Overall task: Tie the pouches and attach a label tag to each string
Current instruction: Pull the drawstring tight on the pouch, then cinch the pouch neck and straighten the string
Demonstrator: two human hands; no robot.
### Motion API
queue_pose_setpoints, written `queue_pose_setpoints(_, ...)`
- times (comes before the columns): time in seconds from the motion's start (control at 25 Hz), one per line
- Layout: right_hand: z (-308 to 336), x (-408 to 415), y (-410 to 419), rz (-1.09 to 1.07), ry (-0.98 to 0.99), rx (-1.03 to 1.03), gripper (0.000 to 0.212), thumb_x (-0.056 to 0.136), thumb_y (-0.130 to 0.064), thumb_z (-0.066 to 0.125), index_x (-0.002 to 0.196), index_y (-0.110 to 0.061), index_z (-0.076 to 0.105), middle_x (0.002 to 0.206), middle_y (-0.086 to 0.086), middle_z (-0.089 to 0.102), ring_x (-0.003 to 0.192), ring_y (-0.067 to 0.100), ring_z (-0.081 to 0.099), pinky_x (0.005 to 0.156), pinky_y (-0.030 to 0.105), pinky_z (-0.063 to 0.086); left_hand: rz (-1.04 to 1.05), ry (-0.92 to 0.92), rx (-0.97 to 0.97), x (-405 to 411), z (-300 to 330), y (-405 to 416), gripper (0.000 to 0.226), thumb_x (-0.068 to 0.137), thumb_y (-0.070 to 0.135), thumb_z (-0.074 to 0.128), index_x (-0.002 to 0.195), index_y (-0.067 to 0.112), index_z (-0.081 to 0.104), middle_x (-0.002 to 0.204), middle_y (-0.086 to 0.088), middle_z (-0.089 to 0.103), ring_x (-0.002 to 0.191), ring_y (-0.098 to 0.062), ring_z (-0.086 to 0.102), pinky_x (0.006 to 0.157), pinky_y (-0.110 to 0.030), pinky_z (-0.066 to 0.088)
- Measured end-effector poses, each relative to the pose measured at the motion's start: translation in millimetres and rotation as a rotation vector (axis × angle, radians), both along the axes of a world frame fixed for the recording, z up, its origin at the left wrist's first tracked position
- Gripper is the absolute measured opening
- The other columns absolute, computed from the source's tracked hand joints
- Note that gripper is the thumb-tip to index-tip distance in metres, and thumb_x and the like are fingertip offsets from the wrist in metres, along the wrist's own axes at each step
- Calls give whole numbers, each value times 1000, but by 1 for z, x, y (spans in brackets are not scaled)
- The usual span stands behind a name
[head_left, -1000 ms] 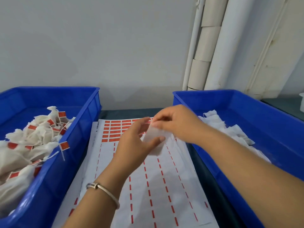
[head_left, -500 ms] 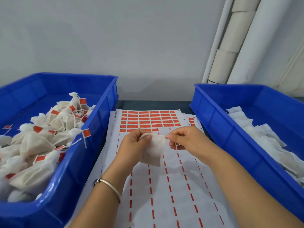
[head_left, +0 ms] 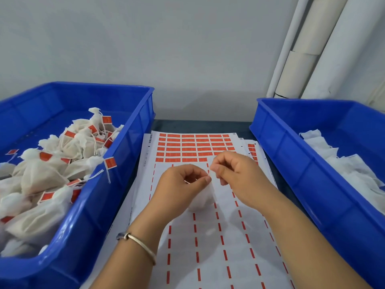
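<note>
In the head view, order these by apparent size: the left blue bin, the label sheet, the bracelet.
1. left blue bin and label sheet: look alike, unsure.
2. bracelet: clearly smallest.

Left hand [head_left: 181, 184] and right hand [head_left: 235, 174] close together, fingers [head_left: 207, 179] curled, pinching.

A small packing or hand-assembly workstation: two blue plastic crates [head_left: 133, 147] [head_left: 291, 151] flank a stack of sticker sheets [head_left: 195, 147] with rows of orange labels, one crate heaped with tied, tagged pouches [head_left: 62, 155], the other with loose white fabric [head_left: 337, 161], against a bare grey wall [head_left: 166, 49].
</note>
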State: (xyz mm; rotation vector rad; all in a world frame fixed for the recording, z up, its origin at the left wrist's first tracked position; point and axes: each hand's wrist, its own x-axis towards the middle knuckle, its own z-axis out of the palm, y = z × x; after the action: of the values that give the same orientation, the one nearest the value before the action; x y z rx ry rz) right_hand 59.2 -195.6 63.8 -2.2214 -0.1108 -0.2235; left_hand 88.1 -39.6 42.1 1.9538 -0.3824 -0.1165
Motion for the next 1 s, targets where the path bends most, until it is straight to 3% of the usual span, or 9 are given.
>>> queue_pose_setpoints(0.2,8,-5,-10,-67,-198,30,24,94,-22,54,74,-35,51,67,-34,56,69,-15,52,59,-1,38,-58,165,-23,2,-3,10,14,82,27,68,69,31,68,71,27,65,70,9,60,48,-5,42)
queue_pose_setpoints(0.36,-8,2,-3,-135,-162,149,19,95,-27,51,78,-33,55,68,-18,58,65,-8,56,57,2,42,-172,381,-212,1,-4,12,18,85,16,64,72,23,74,79,10,71,77,-7,67,62,-15,52)
queue_pose_setpoints(0.44,-19,7,0,-187,-78,246,16,97,-32,46,85,-32,57,76,-15,59,66,-3,58,57,6,45,-159,465,-376,0,-8,9,18,84,17,62,72,23,74,84,2,71,80,-16,68,70,-25,56)
queue_pose_setpoints(0.56,-32,5,0,-292,-72,314,13,96,-41,42,103,-39,52,104,-23,52,91,-5,55,69,6,40,-82,504,-543,0,-11,3,14,79,26,61,72,25,74,73,3,67,67,-11,65,65,-24,54)
queue_pose_setpoints(0.68,-43,-4,7,-134,-51,300,19,84,-58,45,100,-48,48,105,-36,46,96,-23,45,66,0,39,-42,505,-654,3,-14,0,21,76,31,60,84,18,74,84,-7,68,74,-15,66,72,-29,56)
queue_pose_setpoints(0.76,-51,-7,17,37,50,210,38,70,-70,49,104,-54,43,105,-44,42,96,-22,46,71,0,38,-49,495,-685,2,-15,0,30,75,32,60,94,11,71,95,-14,68,84,-23,66,77,-35,56)
queue_pose_setpoints(0.84,-59,-7,23,83,116,142,55,63,-73,55,112,-55,38,103,-46,38,90,-18,47,72,0,37,-48,496,-694,0,-17,-1,26,74,33,61,90,14,70,95,-11,69,84,-23,68,72,-33,56)
queue_pose_setpoints(0.92,-66,-5,25,49,118,118,43,75,-59,62,113,-50,44,97,-42,46,85,-13,51,69,1,40,-20,478,-687,-1,-17,-4,21,73,34,61,83,18,71,95,-8,70,87,-23,68,74,-32,57)
queue_pose_setpoints(1.0,-68,-5,24,-9,114,141,13,86,-43,61,97,-41,54,88,-31,57,81,-4,56,64,4,41,63,453,-670,1,-18,-6,16,78,31,62,82,19,72,92,-5,71,86,-22,67,74,-31,57)
